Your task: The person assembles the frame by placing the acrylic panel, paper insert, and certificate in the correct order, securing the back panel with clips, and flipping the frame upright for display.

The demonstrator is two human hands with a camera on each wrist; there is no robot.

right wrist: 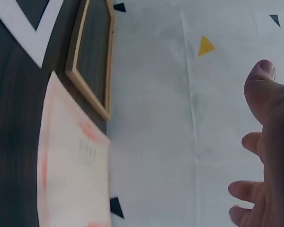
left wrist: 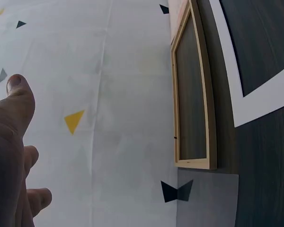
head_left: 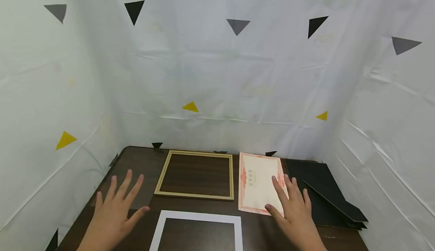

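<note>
Fingers spread, my left hand point(head_left: 112, 213) hovers above the left part of the dark table, near a clear sheet point(head_left: 142, 168). My right hand point(head_left: 295, 214), fingers also spread, is raised over the right side, covering part of a cream certificate paper point(head_left: 259, 198) with a red-pink border. Neither hand holds anything. Between them, farther back, lies a wooden picture frame point(head_left: 197, 195), its middle showing the tabletop. A white mat border point(head_left: 200, 216) lies nearer, its front cut off by the head view's lower edge. In the left wrist view, the wooden frame point(left wrist: 206, 94) sits beside the sheet point(left wrist: 208, 198).
At the right end of the table rests a black backing board point(head_left: 306, 171) with a raised flap point(head_left: 336, 202), probably its stand. White curtains point(head_left: 217, 73) with black, grey and yellow triangles enclose the back and both sides of the table point(head_left: 204, 205).
</note>
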